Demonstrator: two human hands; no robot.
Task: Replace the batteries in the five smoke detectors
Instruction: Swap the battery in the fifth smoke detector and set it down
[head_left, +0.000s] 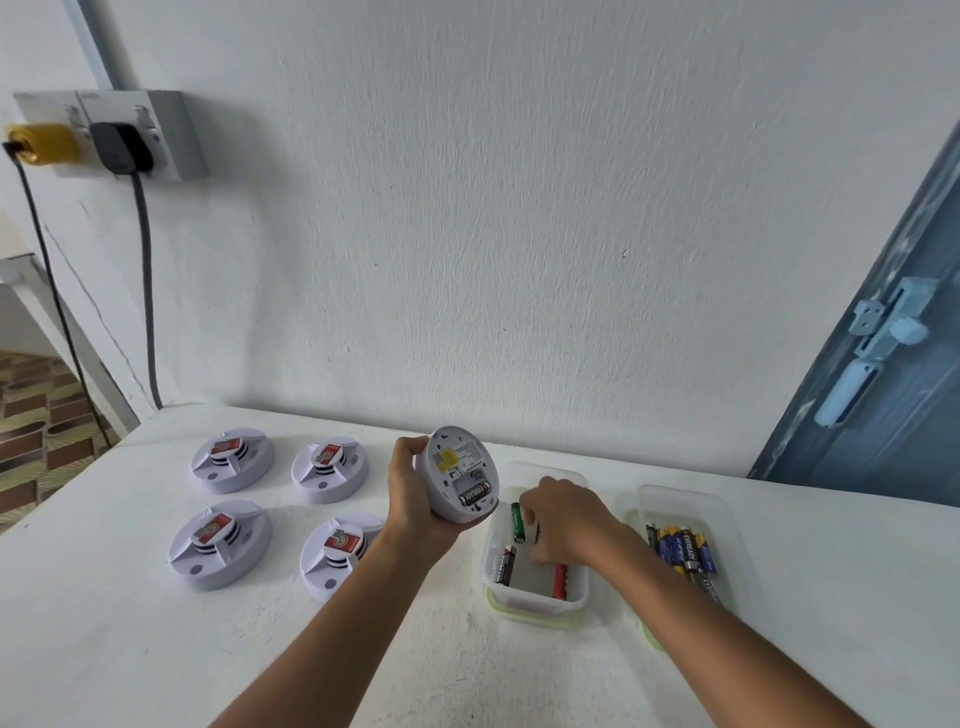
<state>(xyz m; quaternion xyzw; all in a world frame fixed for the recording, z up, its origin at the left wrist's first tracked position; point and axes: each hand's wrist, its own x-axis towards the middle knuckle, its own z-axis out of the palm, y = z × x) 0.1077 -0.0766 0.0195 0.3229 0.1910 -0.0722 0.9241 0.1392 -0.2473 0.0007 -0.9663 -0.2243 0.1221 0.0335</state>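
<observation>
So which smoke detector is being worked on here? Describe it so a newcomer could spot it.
On the white table, right of the four detectors lying face up, the left hand holds a fifth smoke detector tilted above the tabletop. Only this one shows its back, with a black battery in its open compartment.

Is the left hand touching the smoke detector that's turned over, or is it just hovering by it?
Touching. The head view shows the left hand wrapped round the rim of the upturned smoke detector, lifting it clear of the table.
</observation>
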